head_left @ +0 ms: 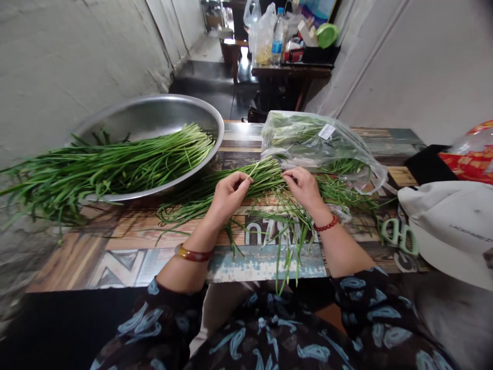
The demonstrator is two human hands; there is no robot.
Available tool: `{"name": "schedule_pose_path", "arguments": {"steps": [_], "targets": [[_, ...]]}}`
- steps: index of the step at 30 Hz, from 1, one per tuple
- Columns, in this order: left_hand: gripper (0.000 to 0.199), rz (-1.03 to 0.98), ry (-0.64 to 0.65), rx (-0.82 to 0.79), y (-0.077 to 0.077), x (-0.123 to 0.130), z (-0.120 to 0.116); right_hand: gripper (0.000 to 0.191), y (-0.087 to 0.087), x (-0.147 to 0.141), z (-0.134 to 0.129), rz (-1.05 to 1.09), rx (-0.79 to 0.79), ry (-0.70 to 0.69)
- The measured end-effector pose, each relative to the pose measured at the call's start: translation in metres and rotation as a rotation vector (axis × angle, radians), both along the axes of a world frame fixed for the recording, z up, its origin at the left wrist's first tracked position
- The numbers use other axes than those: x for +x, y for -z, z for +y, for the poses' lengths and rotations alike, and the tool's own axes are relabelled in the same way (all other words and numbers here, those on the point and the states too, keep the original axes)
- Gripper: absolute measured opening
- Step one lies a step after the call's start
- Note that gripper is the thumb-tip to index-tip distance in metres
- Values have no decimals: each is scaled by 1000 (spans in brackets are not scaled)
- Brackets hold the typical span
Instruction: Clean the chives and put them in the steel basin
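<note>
My left hand (231,194) is closed in a pinch above a pile of garlic chives (208,192), with a pale chive stem rising from its fingertips. To the right of it, my right hand (303,189) has thumb and forefinger pressed together near the cut ends of the pile. Whatever those fingers hold is too small to make out. Loose green chive pieces (287,246) lie below and between the hands, some hanging over the table's front edge. A large steel basin (154,110) on the left holds a thick bundle of chives (154,159), their leafy ends spilling over its rim.
A clear plastic bag (323,136) with more greens lies behind my right hand. Pale green scissors (398,235) and a white cap (450,221) are at the right. Farther back, a small table (292,72) carries bags and a water bottle (277,38).
</note>
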State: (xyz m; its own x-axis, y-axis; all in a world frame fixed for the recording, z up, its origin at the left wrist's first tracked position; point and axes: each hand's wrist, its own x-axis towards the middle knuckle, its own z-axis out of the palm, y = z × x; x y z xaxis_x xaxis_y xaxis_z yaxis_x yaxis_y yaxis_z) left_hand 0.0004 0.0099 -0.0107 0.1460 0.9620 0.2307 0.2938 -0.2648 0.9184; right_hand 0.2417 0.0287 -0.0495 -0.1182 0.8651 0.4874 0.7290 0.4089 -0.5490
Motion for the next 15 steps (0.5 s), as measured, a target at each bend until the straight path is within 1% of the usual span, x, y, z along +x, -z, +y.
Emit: {"name": "schedule_pose_path", "arguments": {"steps": [2, 5, 8, 10, 13, 15], "targets": [[22, -18, -17, -35, -1, 0, -1, 20, 2, -1, -1, -108, -7, -30], [24, -17, -33, -40, -2, 1, -1, 16, 2, -1, -3, -241, -34, 2], [26, -23, -55, -40, 0, 0, 0, 14, 1, 0, -3, -252, -32, 26], [26, -44, -80, -44, 2, -1, 2, 14, -1, 0, -2, -157, -5, -1], [27, -78, -103, -49, 5, -2, 3, 12, -6, -2, -2, 91, 24, -56], [28, -92, -105, -50, 6, -1, 3, 12, -10, -5, -5, 236, 6, -68]]}}
